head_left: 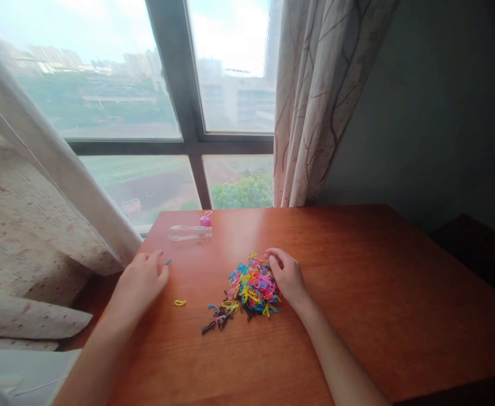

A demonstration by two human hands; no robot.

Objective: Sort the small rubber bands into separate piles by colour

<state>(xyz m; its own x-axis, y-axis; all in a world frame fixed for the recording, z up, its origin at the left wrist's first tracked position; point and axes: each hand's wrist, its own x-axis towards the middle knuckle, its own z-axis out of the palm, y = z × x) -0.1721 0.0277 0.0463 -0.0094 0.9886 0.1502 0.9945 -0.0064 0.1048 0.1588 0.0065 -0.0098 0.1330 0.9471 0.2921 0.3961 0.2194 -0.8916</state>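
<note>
Touching right fingers (274, 261): band pile (250, 286)

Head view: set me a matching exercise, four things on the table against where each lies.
Things:
1 clear bottle
2 yellow band
3 blue band
4 band pile

Places:
A touched by the right hand
B on its side near the far edge of the table
C alone, between the left forearm and the pile
D just off the fingertips of the left hand

Pairs: 1-B, 2-C, 3-D, 4-A
</note>
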